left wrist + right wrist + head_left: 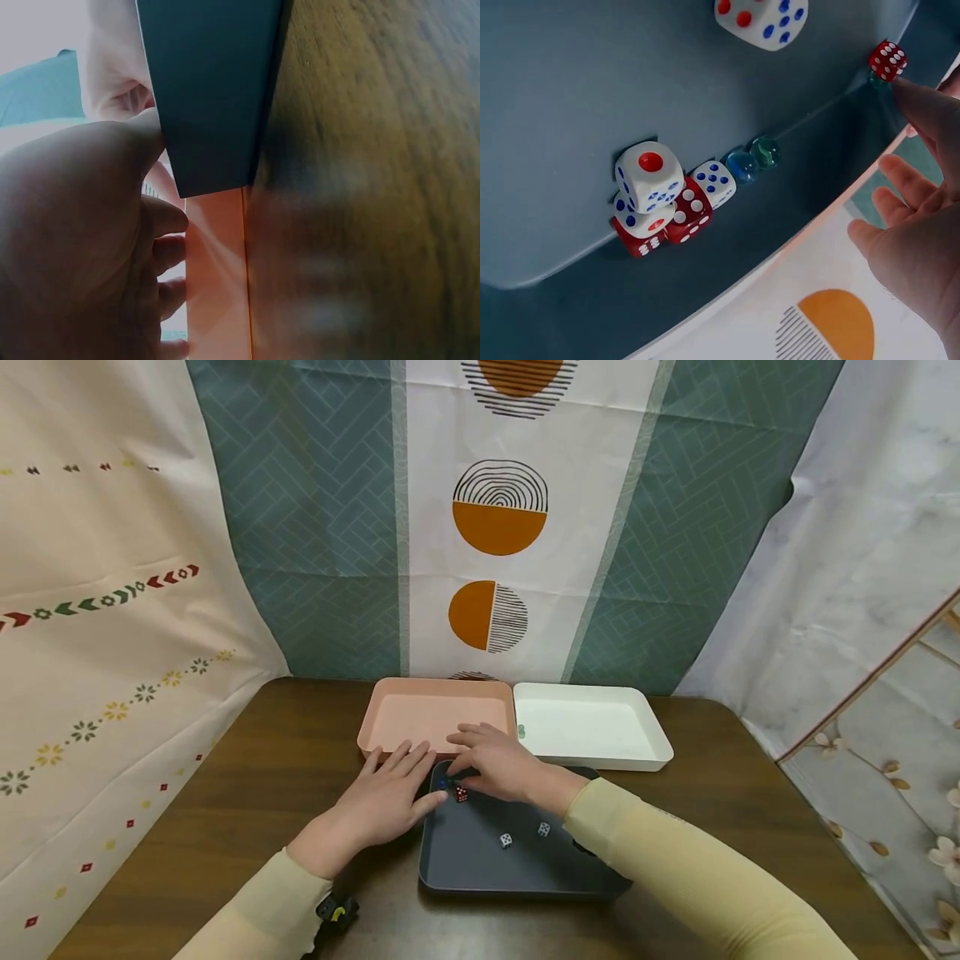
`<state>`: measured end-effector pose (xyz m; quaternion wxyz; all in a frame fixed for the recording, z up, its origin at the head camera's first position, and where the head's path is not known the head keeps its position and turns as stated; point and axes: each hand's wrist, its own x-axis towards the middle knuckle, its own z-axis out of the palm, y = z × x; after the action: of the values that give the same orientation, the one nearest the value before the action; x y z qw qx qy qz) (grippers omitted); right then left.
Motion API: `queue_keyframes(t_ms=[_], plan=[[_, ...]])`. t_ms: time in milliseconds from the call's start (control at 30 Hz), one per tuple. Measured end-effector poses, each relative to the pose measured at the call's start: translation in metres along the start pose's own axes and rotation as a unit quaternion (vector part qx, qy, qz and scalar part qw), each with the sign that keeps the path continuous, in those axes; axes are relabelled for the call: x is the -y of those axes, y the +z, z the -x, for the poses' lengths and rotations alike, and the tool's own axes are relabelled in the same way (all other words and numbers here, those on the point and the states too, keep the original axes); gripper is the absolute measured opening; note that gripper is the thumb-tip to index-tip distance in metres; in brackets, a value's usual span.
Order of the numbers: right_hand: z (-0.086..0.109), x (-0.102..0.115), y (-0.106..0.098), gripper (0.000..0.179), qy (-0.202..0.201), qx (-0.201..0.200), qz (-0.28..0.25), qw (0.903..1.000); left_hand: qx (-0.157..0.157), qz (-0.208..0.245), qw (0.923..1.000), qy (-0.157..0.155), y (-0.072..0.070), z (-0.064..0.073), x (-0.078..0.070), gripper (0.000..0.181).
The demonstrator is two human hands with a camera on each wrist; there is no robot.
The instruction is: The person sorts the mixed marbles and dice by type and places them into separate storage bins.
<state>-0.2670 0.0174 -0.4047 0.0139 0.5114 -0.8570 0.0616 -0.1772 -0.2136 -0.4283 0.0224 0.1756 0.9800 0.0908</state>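
Right hand (495, 766): reached down into the far left corner of the dark gray tray (525, 872), with thumb and index finger bent close together by the red die (461, 794); could not tell whether pinching anything

Left hand (382, 797): held nothing, with straight, spread fingers at the near rim of the pink tray (435, 714) and thumb by the gray tray's left rim

Red die: sat in that far left corner, just beside the right fingertips

Blue marble (443, 783): lay just left of the red die

Green marble (877, 80): showed partly, close against the red die

Two white dice (506, 841): lay apart from each other near mid-tray

Dice pile (649, 199): leaned along the far wall, white over red, beside another white die (714, 184) and two marbles (742, 166)

White tray (600, 727): stood beyond, right beside the pink one

Wooden table (210, 818): ran brown under all three trays
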Motion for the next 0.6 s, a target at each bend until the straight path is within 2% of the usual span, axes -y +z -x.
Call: queue_keyframes(t_ms=[467, 600], plan=[[-0.0085, -0.0001, 0.0072, 0.024, 0.009, 0.018, 0.028, 0.9994, -0.005, 0.001, 1.0000, 0.008, 0.0023, -0.0002, 0.0016, 0.078], [-0.0086, 0.0010, 0.0098, 0.023, 0.013, 0.022, 0.038, 0.9990, -0.016, 0.008, 0.9997, 0.017, 0.0058, -0.0001, 0.0042, 0.079]])
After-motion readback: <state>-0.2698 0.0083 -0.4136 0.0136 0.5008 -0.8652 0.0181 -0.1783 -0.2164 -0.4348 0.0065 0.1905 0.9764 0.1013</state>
